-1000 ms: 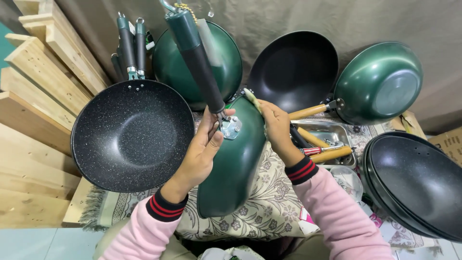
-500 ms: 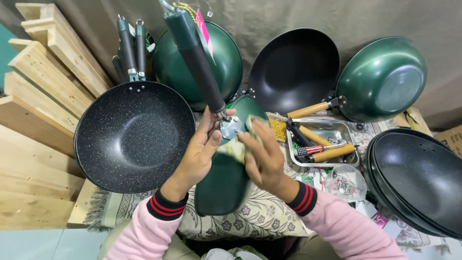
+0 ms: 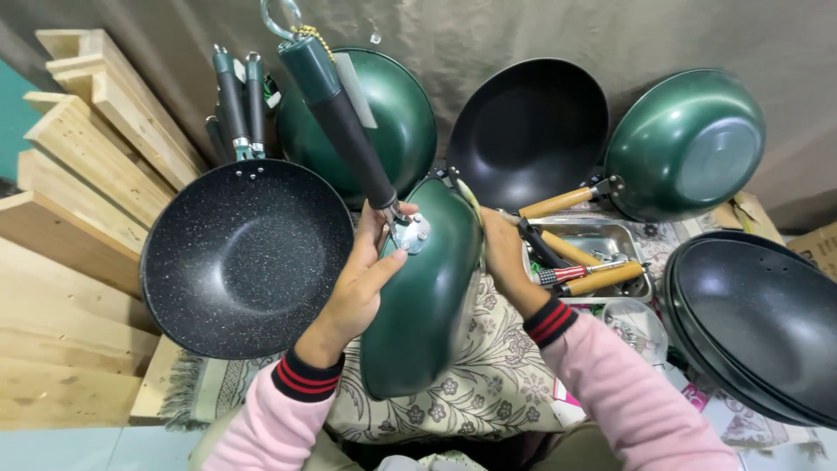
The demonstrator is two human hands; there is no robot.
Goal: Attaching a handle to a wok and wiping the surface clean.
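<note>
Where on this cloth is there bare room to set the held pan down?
Only the floral cloth below the held green pan, between the sleeves. Crowded elsewhere: speckled pan left, metal tray and stacked black pans right.

A: What's behind it all?
B: A brownish tarp (image 3: 523, 35) hangs as the back wall, creased, evenly lit.
A: And left?
B: Pale planks (image 3: 70, 201) stacked in steps (bare wood). Below lies a floral cloth (image 3: 497, 384) with a fringed edge, on teal floor (image 3: 52, 449).

Floral cloth (image 3: 497, 384) under pans, steel tray (image 3: 602, 237)
</note>
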